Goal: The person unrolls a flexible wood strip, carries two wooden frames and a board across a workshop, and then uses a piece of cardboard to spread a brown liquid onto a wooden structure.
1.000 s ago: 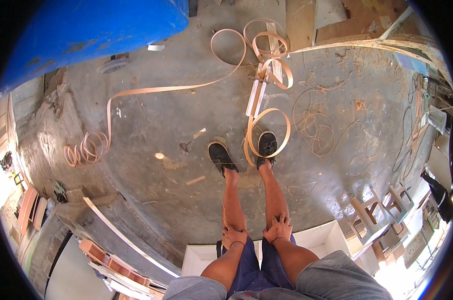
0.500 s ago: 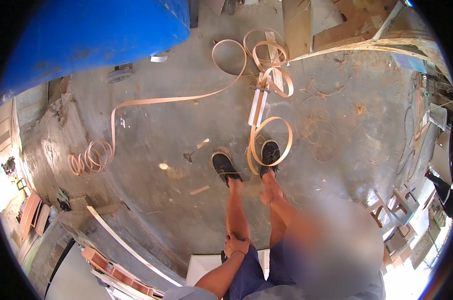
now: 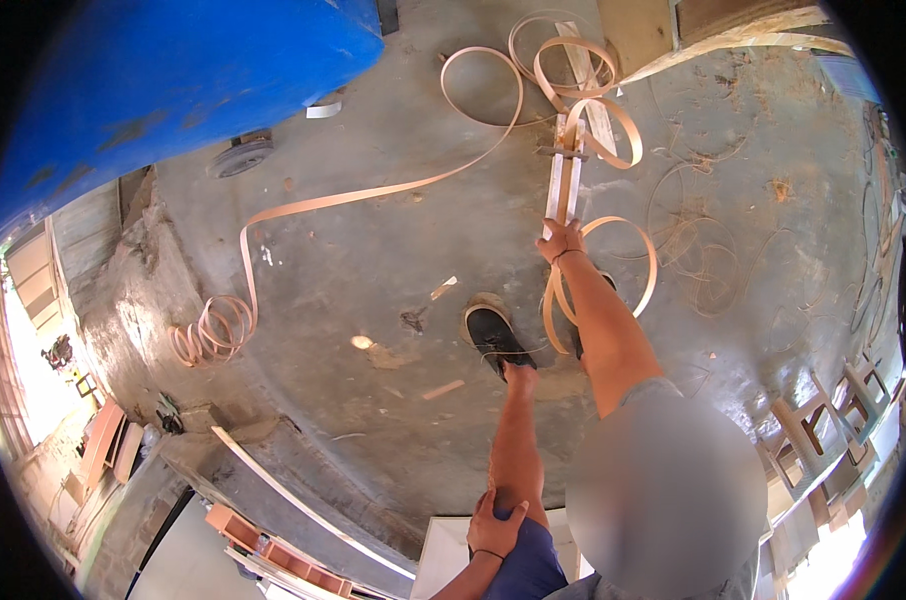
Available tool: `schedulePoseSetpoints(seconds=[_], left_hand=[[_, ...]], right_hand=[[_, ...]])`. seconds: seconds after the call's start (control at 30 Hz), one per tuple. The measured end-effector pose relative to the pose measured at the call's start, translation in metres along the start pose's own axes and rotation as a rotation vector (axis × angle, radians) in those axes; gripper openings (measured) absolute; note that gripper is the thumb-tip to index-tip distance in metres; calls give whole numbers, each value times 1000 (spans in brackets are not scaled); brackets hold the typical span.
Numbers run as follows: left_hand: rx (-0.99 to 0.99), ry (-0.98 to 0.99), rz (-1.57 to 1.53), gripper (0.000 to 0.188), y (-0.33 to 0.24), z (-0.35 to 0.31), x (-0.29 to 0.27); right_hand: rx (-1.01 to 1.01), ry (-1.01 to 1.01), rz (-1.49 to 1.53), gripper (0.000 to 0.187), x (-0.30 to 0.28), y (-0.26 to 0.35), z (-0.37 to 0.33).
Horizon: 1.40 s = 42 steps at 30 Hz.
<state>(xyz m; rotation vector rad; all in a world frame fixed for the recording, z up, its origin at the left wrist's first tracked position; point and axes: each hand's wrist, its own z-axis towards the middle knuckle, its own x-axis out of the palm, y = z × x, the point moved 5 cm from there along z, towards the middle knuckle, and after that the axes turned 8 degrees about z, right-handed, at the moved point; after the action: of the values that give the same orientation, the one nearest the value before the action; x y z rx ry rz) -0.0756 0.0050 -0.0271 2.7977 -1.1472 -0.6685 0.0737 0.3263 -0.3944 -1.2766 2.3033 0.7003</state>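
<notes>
Wooden strip (image 3: 563, 180) on the floor (image 3: 373, 250) is now under your right hand (image 3: 563, 240), which has reached down from your knee and closed on its near end (coils lie around it), while your left hand (image 3: 495, 525) rests spread on your thigh.

Strip coil (image 3: 211, 330) left of shoe (image 3: 495, 338) — drum (image 3: 173, 90) behind

The right hand (image 3: 563, 240), a second ago resting on the knee beside the left hand (image 3: 495, 525), now stretches out toward twelve o'clock and grips the strip (image 3: 561, 190) past the shoes. The left hand remains on the knee.
</notes>
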Motion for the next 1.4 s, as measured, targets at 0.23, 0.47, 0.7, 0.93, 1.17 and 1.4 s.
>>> schedulePoseSetpoints(seconds=[0.23,0.47,0.7,0.93,1.17,1.4], left_hand=[[61,-44,-6,70,3,7,-7],[49,-67,-79,74,9,5,-22],[586,-795,-158,95,-24,-42,-84],[1015,631,-1477,46,-90,-72,-141],[892,353,-1792,60,-68,-224,-292],[1552,-469,-1154,58,-27,-329,-377]], right_hand=[[-252,-129,45,50,-15,13,-52],[-436,683,866,42,-60,59,-229],[-652,992,443,35,-178,91,-449],[-881,891,271,38,-276,106,-579],[-1066,574,159,38,-342,159,-683],[-1078,426,523,29,-385,203,-711]])
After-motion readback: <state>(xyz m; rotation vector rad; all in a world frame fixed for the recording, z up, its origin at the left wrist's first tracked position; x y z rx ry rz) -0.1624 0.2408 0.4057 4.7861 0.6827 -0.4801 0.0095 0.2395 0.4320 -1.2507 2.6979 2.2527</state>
